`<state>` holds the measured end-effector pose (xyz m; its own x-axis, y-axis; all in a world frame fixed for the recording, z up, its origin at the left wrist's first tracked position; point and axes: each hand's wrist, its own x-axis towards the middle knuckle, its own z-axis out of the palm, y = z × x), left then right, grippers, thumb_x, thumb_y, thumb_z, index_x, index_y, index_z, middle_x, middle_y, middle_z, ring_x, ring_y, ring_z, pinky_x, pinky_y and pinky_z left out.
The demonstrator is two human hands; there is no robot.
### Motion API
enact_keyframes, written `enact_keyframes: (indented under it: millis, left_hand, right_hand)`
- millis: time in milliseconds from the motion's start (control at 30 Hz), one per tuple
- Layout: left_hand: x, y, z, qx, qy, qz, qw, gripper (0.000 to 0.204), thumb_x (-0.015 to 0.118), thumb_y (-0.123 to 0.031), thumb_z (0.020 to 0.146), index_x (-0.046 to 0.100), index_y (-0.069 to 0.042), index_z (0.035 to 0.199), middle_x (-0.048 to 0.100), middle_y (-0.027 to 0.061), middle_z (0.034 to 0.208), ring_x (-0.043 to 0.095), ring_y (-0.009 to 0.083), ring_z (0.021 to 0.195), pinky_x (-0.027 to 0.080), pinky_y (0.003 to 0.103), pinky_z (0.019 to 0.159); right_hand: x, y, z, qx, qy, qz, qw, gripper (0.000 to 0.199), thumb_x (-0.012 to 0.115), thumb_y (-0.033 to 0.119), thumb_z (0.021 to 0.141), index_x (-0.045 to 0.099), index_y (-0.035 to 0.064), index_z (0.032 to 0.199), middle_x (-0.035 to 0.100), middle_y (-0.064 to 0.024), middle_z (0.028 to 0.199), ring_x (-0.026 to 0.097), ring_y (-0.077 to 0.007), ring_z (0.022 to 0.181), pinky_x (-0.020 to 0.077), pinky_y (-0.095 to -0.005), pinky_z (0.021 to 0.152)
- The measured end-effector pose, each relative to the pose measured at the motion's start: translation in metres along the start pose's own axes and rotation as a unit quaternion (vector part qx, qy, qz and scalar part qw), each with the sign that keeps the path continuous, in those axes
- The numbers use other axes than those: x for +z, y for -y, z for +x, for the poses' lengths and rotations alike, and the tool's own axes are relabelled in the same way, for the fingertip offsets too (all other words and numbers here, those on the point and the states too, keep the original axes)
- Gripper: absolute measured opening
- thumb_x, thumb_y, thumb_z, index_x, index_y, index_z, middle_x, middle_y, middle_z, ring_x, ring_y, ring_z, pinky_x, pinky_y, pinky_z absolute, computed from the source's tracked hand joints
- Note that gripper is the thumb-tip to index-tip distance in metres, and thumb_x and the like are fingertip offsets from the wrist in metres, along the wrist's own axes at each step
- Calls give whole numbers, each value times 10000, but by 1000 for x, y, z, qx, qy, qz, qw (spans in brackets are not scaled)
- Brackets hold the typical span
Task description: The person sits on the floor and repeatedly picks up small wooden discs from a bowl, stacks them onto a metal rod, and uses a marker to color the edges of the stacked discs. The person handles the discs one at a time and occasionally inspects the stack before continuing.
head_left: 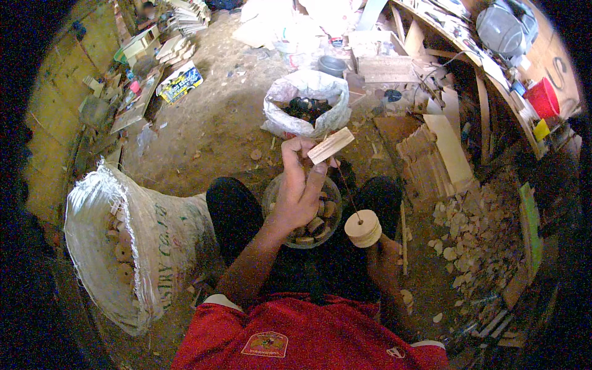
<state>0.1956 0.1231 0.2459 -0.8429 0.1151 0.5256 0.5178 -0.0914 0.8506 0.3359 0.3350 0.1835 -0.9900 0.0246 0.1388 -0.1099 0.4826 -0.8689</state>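
My left hand (299,188) is closed around a short, flat strip of pale wood (332,146), raised above my lap. From that strip a thin cord or wire (350,194) runs down into the centre hole of a pale round wooden piece (362,228), which looks like stacked discs. My right hand (385,254) grips this round piece from below and to the right; most of its fingers are hidden. Between my knees sits a clear round tub (266,200) with several small round wooden pieces (316,224) inside, partly covered by my left hand and forearm.
A white sack (306,80) with dark pieces stands ahead. At my left a larger sack (176,237) lies open, showing wooden discs. Scattered wood chips (472,237) and boards (447,151) cover the right floor, below a cluttered bench holding a red bucket (542,98).
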Motion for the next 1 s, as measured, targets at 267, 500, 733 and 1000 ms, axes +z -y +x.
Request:
enact_keyframes:
  millis: [267,500,733,1000]
  left_hand:
    - [-6,-11,-11,11,176,5,984,465,637,-42,893,467,-33,1325,502,215,1447,494,359,1355,371,459,1151]
    - [4,-34,26,16,234,10,972,227,664,-101,910,670,-23,1123,663,148,1175,641,308,1129,487,403,1001]
    - [54,-70,42,182,239,3,954,167,642,-181,947,726,-40,915,707,139,881,696,344,869,549,413,786]
    - [75,-76,52,167,307,19,937,213,631,-245,967,712,-49,949,720,162,939,687,386,926,536,450,821]
  right_hand:
    - [-8,4,2,-10,-33,-21,999,245,520,96,1029,677,-53,1144,753,-193,1003,719,-246,920,541,-380,812]
    - [-11,-9,-6,2,-52,15,999,252,539,80,1012,667,-49,1187,753,-185,1075,717,-272,1024,533,-388,913]
    - [-141,20,9,78,-92,45,992,258,588,154,1020,674,14,1220,717,-118,1148,657,-235,1067,515,-359,919]
    - [-83,33,-21,111,-83,153,979,261,618,284,1044,672,59,1165,678,-31,1004,606,-146,848,503,-308,761]
